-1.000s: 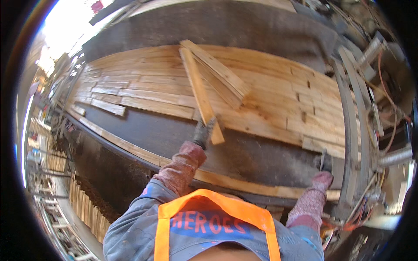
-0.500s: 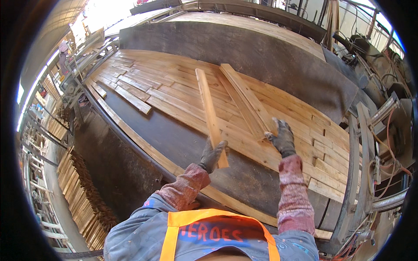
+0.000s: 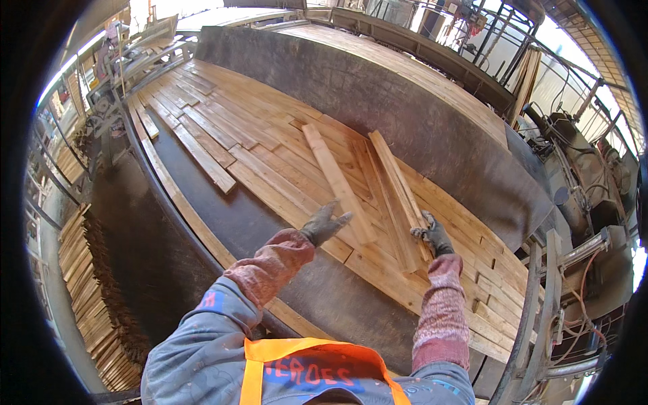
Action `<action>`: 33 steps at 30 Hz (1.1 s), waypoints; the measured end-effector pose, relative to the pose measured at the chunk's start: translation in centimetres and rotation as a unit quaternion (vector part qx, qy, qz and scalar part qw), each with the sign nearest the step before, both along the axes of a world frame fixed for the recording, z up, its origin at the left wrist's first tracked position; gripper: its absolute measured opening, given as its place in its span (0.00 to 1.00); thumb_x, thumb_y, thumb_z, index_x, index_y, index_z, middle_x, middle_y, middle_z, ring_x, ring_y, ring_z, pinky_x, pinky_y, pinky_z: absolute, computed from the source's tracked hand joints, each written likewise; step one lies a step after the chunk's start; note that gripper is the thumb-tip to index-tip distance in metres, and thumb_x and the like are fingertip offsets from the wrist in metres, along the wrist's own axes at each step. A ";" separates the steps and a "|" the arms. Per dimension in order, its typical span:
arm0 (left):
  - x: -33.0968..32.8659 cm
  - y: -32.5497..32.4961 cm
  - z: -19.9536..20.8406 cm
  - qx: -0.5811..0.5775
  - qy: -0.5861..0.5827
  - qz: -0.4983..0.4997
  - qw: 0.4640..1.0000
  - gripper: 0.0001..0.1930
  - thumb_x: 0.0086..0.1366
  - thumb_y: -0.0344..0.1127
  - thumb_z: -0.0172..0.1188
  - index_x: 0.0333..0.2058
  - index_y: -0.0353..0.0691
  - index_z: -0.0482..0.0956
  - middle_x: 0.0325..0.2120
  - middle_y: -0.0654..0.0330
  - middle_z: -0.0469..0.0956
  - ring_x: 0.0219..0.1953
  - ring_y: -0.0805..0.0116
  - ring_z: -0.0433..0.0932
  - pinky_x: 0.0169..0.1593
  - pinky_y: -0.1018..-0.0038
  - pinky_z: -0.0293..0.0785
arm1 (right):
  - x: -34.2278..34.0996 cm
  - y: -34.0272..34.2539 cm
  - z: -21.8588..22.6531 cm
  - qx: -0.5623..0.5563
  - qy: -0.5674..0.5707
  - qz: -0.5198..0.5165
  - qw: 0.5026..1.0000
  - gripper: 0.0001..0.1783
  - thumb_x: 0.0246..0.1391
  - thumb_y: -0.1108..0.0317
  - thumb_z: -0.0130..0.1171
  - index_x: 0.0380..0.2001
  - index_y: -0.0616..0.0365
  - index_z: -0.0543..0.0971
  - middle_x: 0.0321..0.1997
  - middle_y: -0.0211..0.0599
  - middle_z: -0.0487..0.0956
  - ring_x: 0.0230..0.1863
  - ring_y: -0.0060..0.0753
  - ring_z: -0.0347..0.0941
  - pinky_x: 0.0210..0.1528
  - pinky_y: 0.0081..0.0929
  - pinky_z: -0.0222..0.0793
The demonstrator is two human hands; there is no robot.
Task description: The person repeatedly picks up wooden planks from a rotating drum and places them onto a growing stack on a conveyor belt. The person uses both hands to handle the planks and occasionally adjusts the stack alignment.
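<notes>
My left hand (image 3: 325, 224), in a dark work glove, has its fingers spread and holds nothing. Just beyond its fingertips a loose wooden board (image 3: 339, 183) lies slantwise on top of the other planks. My gloved right hand (image 3: 435, 235) is closed round the near end of a narrow board (image 3: 396, 177), which is turned up on its edge. Between these two, a darker board (image 3: 383, 206) lies flat across the layer. Beneath them is a layer of planks (image 3: 270, 169) placed side by side on a dark metal table (image 3: 209, 165).
A tall dark metal wall (image 3: 351, 84) runs along the far side. One long strip of wood (image 3: 179, 196) follows the near edge. Metal frames and hoses (image 3: 580, 290) stand at the right, and stacked slats (image 3: 94, 310) lie low at the left.
My left hand has let go of its board, which now lies on the planks farther right. My right hand has closed on the narrow board and tipped it onto its edge.
</notes>
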State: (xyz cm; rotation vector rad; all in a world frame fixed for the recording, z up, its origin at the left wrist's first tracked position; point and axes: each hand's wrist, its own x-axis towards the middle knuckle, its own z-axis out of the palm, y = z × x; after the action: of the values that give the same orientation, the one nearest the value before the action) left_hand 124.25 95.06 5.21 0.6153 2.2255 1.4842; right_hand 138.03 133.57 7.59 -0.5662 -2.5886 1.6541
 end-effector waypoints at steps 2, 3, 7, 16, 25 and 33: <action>-0.6 -1.6 -0.3 -0.021 0.107 -0.015 0.994 0.37 0.72 0.51 0.63 0.69 0.34 0.64 0.63 0.43 0.72 0.65 0.56 0.72 0.68 0.63 0.67 | 2.4 -0.2 1.3 -0.234 0.019 0.029 0.972 0.45 0.55 0.61 0.71 0.72 0.60 0.63 0.56 0.56 0.80 0.51 0.49 0.82 0.55 0.42 0.80; -0.3 -2.5 -0.6 0.002 0.054 -0.013 0.998 0.35 0.72 0.50 0.62 0.68 0.35 0.65 0.63 0.44 0.73 0.65 0.57 0.72 0.68 0.64 0.67 | 3.9 -0.9 2.0 -0.276 0.015 0.010 0.961 0.43 0.56 0.61 0.70 0.70 0.61 0.64 0.54 0.56 0.80 0.49 0.48 0.83 0.52 0.42 0.81; 3.7 -5.1 -2.1 0.144 -0.090 -0.022 0.985 0.30 0.74 0.44 0.61 0.67 0.34 0.68 0.61 0.49 0.75 0.64 0.60 0.72 0.66 0.66 0.68 | 9.5 -6.8 4.5 -0.398 0.023 -0.012 0.917 0.39 0.58 0.58 0.68 0.66 0.66 0.66 0.51 0.57 0.81 0.45 0.48 0.84 0.47 0.43 0.84; 13.8 -10.4 3.2 0.268 -0.087 0.023 0.959 0.33 0.76 0.44 0.58 0.73 0.41 0.57 0.59 0.54 0.74 0.61 0.65 0.71 0.66 0.65 0.68 | 14.5 -22.5 5.6 -0.437 -0.038 0.085 0.895 0.47 0.45 0.56 0.77 0.64 0.67 0.68 0.50 0.57 0.82 0.44 0.47 0.84 0.46 0.41 0.84; 14.2 -22.6 1.9 0.243 -0.045 0.216 0.944 0.28 0.76 0.40 0.58 0.70 0.41 0.63 0.65 0.54 0.69 0.65 0.62 0.70 0.69 0.64 0.66 | 16.1 -23.8 2.8 0.131 -0.115 0.246 0.953 0.59 0.42 0.52 0.81 0.75 0.54 0.61 0.69 0.46 0.73 0.69 0.44 0.70 0.70 0.36 0.65; 8.0 -26.3 -0.6 0.038 0.205 0.223 0.952 0.26 0.71 0.42 0.64 0.64 0.41 0.71 0.58 0.49 0.73 0.61 0.53 0.73 0.65 0.59 0.71 | 18.1 -26.9 1.7 0.370 -0.148 0.189 0.897 0.67 0.36 0.60 0.81 0.78 0.45 0.52 0.63 0.52 0.75 0.62 0.56 0.73 0.65 0.45 0.69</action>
State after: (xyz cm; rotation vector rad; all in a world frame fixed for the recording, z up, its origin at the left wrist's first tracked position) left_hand 132.30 68.74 4.64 0.4999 2.7788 1.7963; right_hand 156.08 106.68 9.28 -0.2819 -3.3911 0.4975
